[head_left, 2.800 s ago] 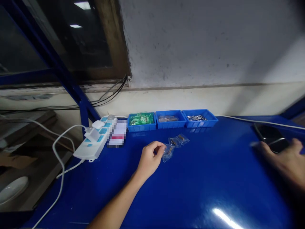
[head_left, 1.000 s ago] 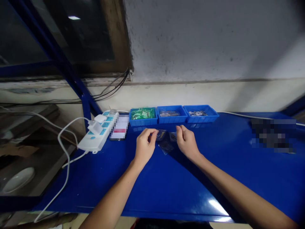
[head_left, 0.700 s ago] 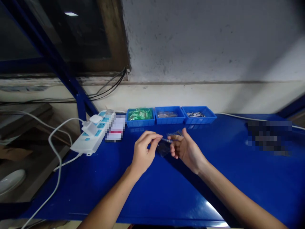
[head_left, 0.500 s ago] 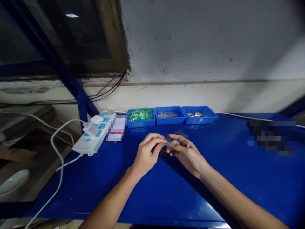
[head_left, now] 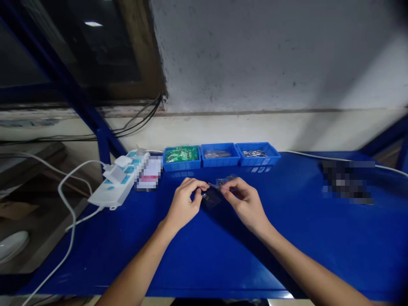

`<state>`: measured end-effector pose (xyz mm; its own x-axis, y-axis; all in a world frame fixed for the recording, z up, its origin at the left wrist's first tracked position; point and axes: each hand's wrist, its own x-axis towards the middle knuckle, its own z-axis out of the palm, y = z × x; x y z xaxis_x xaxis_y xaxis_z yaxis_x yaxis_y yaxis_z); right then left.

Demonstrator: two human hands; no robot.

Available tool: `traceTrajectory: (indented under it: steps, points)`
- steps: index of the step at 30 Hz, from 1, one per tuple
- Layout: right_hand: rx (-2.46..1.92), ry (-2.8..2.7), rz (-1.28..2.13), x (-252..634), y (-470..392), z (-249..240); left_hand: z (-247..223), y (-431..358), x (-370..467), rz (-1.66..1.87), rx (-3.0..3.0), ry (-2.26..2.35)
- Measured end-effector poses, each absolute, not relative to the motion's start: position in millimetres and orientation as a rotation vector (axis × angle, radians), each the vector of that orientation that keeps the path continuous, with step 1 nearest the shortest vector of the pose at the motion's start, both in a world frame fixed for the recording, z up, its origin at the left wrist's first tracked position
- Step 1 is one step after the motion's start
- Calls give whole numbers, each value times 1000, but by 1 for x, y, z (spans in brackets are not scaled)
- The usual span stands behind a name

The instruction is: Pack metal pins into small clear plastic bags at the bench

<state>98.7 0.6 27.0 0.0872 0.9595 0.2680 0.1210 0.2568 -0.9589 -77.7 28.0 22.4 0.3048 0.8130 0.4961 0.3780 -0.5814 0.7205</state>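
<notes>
"Head camera: what's in your grip?"

"What looks like a clear bag (head_left: 214, 186), stretched between my hands above the blue table (head_left: 223, 263). My left hand (head_left: 185, 202) pinches one end and my right hand (head_left: 247, 205) the other, both narrow at thumb and finger."

"What could go wrong?"

"The film looks thin and slick, so a light fingertip pinch might slip. If I tugged unevenly, I suppose it could tear and drop whatever is inside — I can't tell what that is. I might also snag the lower bag (head_left: 211, 199), which lies just under my fingers, or nudge the farther bag (head_left: 227, 178) just beyond my right fingertips."

"And which way does yours point?"

"Its long axis runs side to side, from one pinch to the other, dipping slightly toward my right. It shows nearly edge-on, so I can't say which end is the mouth. Three blue trays (head_left: 220, 162) stand in a row beyond it, near the wall (head_left: 255, 127)."
</notes>
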Motion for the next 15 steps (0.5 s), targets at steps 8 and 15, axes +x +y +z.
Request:
traceTrajectory:
  steps: [8, 15]
  points:
    - [-921, -1739, 228, 102, -5, 24, 20, 30, -75, 910, 1357, 936]
    - [-960, -1914, 518, 99, -4, 22, 24, 31, -79, 1074, 1498, 998]
